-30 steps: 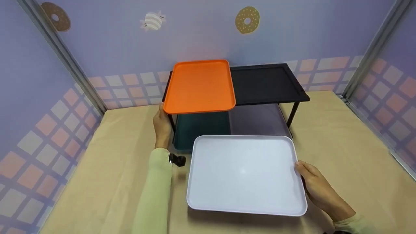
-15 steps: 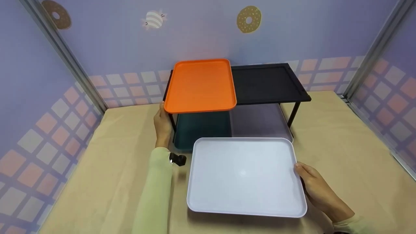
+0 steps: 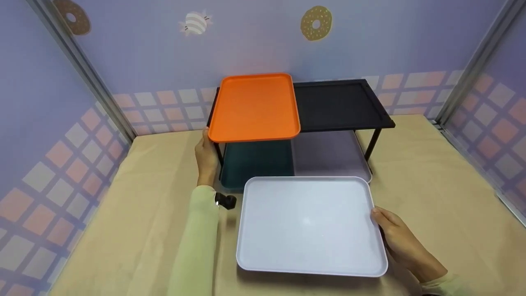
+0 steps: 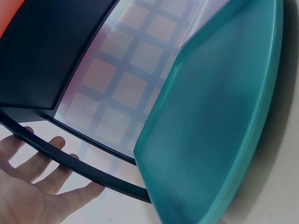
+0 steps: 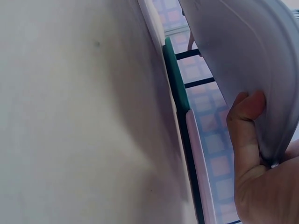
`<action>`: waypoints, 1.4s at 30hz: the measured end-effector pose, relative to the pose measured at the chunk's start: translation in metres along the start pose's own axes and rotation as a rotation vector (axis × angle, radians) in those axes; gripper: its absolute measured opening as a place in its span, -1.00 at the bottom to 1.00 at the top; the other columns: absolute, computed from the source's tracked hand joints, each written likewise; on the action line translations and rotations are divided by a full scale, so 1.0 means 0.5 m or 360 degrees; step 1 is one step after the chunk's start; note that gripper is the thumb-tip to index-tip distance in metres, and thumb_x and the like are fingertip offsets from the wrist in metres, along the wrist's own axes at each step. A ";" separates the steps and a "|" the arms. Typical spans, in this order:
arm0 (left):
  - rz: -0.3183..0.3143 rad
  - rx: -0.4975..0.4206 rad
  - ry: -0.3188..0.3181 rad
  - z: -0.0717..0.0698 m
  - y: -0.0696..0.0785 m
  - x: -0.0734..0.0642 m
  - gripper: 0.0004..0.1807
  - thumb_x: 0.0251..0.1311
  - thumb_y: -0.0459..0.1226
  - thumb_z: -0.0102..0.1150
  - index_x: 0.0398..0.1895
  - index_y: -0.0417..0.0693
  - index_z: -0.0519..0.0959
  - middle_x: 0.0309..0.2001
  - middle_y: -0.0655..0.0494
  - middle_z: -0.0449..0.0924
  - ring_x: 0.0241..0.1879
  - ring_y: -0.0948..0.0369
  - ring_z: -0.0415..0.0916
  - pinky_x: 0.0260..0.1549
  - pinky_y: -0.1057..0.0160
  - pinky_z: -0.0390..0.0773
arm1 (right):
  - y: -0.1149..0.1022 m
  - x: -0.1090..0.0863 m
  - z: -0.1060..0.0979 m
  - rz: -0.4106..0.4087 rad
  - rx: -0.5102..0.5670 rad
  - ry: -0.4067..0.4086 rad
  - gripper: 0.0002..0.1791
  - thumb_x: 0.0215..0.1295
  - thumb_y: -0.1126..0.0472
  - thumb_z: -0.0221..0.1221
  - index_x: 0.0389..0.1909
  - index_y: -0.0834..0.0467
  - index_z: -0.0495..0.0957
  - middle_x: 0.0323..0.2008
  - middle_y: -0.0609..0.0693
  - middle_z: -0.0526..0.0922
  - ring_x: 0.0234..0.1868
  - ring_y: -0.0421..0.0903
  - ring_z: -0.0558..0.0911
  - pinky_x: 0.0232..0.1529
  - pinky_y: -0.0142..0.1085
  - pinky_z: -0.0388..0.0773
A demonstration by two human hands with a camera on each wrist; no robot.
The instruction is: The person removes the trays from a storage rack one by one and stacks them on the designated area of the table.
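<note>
- Left hand [image 3: 206,158]: its grip is loose, fingers apart and fairly straight against the left leg [image 4: 114,184] of the black rack [image 3: 341,107], whose long axis runs left to right.
- Orange tray [image 3: 254,109]: on the rack's left half; foreshortening makes its long axis hard to judge.
- Teal tray [image 3: 259,158]: below, left.
- White tray [image 3: 308,222]: raised over the counter [image 3: 152,222] before the rack, long axis left to right, face up.
- Lilac-grey tray [image 3: 331,156]: below, right of the teal.
- Right hand [image 3: 396,236]: grip clamped on the white tray's right edge, thumb on top.

Beige cloth-covered tabletop [image 3: 152,205].
Bearing black rectangular rack [image 3: 341,105]; on top, orange rectangular tray [image 3: 254,108]; below, teal rectangular tray [image 3: 258,162] beside mauve-grey rectangular tray [image 3: 330,155].
</note>
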State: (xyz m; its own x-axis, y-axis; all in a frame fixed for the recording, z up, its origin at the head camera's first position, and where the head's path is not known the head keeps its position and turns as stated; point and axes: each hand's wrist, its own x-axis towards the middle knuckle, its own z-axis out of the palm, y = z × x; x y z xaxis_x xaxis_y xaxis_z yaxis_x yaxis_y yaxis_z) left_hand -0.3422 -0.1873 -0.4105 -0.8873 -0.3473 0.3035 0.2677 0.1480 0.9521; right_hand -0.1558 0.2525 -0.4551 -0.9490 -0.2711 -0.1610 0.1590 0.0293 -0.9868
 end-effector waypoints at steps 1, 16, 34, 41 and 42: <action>-0.0006 -0.0008 -0.0005 0.000 0.000 -0.001 -0.41 0.65 0.01 -0.29 0.15 -0.22 0.64 0.16 -0.13 0.64 0.07 0.16 0.49 0.32 0.05 0.40 | 0.000 0.000 -0.001 -0.0001 -0.0004 -0.0014 -0.36 0.70 -0.05 -0.26 0.35 0.49 0.11 -0.05 0.10 0.53 -0.06 -0.03 0.63 -0.01 -0.15 0.63; -0.0020 -0.0036 -0.0026 -0.001 -0.001 -0.001 -0.39 0.65 0.05 -0.30 0.23 -0.18 0.62 0.22 -0.08 0.62 0.20 0.11 0.50 0.36 0.05 0.37 | 0.011 0.002 0.000 0.0044 -0.0018 -0.0049 -0.30 0.71 -0.04 -0.28 0.45 0.53 -0.02 0.02 0.12 0.48 0.00 -0.05 0.59 0.04 -0.19 0.60; -0.0026 0.0020 0.0018 0.001 0.001 0.001 -0.44 0.64 0.04 -0.26 -0.15 -0.17 0.65 -0.21 0.00 0.60 -0.07 0.08 0.43 0.10 0.18 0.44 | 0.015 0.001 0.000 0.0094 0.0006 -0.0068 -0.26 0.70 -0.06 -0.27 0.50 0.49 -0.09 0.10 0.17 0.46 0.05 0.01 0.59 0.07 -0.15 0.60; -0.0026 0.0032 0.0033 0.000 0.004 -0.001 -0.42 0.63 0.02 -0.25 0.02 -0.23 0.67 -0.13 -0.01 0.63 -0.07 0.09 0.42 0.13 0.15 0.44 | 0.018 0.001 0.000 0.0093 0.0016 -0.0038 -0.25 0.70 -0.04 -0.27 0.51 0.51 -0.13 0.13 0.20 0.45 0.06 -0.05 0.58 0.08 -0.19 0.59; -0.0025 0.0037 0.0025 0.000 0.003 -0.001 -0.42 0.64 0.02 -0.25 0.04 -0.24 0.66 -0.11 -0.03 0.63 -0.06 0.09 0.42 0.15 0.13 0.44 | 0.018 0.002 0.001 0.0101 0.0013 -0.0022 -0.25 0.70 -0.04 -0.26 0.51 0.51 -0.13 0.14 0.20 0.44 0.07 -0.06 0.57 0.08 -0.20 0.58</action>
State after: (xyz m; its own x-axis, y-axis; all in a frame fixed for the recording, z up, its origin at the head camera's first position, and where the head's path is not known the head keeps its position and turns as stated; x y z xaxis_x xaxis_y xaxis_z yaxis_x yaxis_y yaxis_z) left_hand -0.3413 -0.1869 -0.4090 -0.8853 -0.3642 0.2893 0.2449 0.1638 0.9556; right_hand -0.1550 0.2521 -0.4643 -0.9331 -0.2823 -0.2227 0.2207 0.0392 -0.9746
